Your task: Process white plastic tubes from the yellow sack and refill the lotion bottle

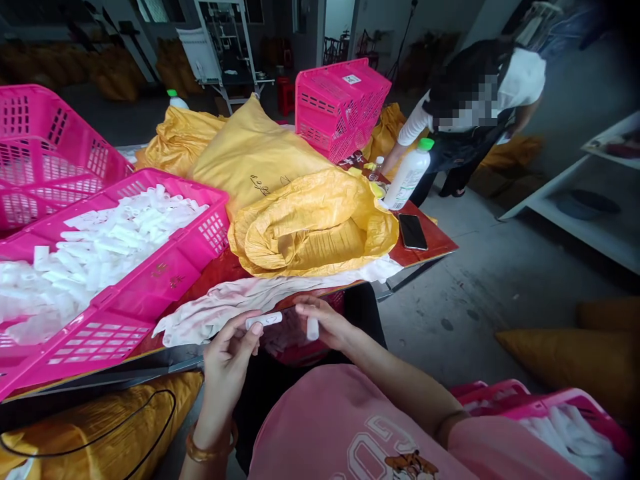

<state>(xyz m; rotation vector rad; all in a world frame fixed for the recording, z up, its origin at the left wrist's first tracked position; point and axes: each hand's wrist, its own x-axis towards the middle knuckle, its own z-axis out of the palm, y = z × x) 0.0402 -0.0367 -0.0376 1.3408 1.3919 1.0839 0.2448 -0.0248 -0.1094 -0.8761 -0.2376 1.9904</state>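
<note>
From the head view, I confirm my left hand (229, 363) pinching a flat white plastic tube (263, 321) in a narrow grip, and my right hand (325, 321) closed narrowly on a short white plastic tube (313, 328). A crumpled white cloth (260, 300) lies just beyond them. I count four perforated pink plastic crates (165, 280), at least three yellow woven sacks (255, 157), and two green-capped white bottles (407, 175).

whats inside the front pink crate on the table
The pink crate is heaped with white tubes, lying jumbled at all angles. The pile covers the crate's floor, so the bottom and anything lying beneath the tubes cannot be seen.
</note>
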